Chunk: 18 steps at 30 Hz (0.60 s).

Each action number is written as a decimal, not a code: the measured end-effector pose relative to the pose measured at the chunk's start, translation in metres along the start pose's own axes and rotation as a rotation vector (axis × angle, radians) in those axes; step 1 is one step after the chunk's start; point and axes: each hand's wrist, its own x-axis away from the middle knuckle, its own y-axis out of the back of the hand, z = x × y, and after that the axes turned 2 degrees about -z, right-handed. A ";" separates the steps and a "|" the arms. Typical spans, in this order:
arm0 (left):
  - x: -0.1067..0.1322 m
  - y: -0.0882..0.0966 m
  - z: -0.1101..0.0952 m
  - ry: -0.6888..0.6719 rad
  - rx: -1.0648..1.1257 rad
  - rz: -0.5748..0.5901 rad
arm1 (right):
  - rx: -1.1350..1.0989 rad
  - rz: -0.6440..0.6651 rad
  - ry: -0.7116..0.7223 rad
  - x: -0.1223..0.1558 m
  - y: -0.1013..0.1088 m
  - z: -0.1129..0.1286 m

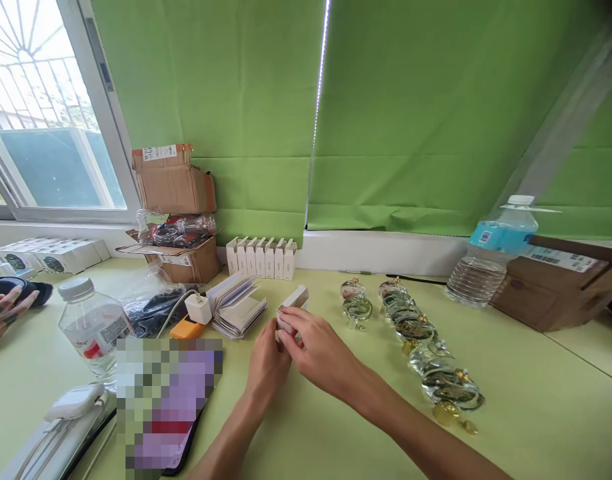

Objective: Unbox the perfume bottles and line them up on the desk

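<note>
Two hands pinching, left hand (269,363) and right hand (319,350), held a small white box (293,303), long axis tilted far-right, right hand nearer.

The lower part of a small white box (293,300) is being hidden at centre by the left hand (267,365) and the right hand (319,348). A phone screen (171,400) at lower centre-left is being blurred by a mosaic. A co-worker's hand (3,312) is being cut off by the left edge, and a cardboard box (556,290) by the right edge. The print on a bottle label (102,335) at left is being rendered too small to read.
</note>
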 end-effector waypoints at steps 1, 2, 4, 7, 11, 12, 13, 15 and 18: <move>-0.001 0.000 0.001 0.008 0.016 0.018 | -0.017 0.024 0.012 0.000 0.004 -0.002; -0.001 0.001 0.002 0.016 0.034 0.035 | -0.027 0.044 0.015 -0.001 0.008 -0.004; -0.002 0.001 0.004 0.025 0.076 0.080 | -0.029 0.072 -0.015 -0.003 0.019 -0.010; -0.001 -0.001 0.002 0.027 0.150 0.189 | -0.015 0.088 -0.067 -0.005 0.037 -0.020; 0.001 -0.002 -0.003 0.047 0.234 0.343 | 0.056 0.140 -0.109 -0.004 0.061 -0.031; 0.001 -0.002 -0.005 0.054 0.250 0.375 | 0.070 0.151 -0.124 -0.004 0.066 -0.033; 0.002 -0.001 -0.006 0.061 0.264 0.405 | 0.076 0.156 -0.139 -0.003 0.070 -0.036; 0.002 -0.001 -0.008 0.080 0.284 0.457 | 0.083 0.146 -0.171 -0.003 0.075 -0.042; 0.002 0.000 -0.008 0.121 0.298 0.500 | 0.147 0.095 -0.221 -0.005 0.078 -0.051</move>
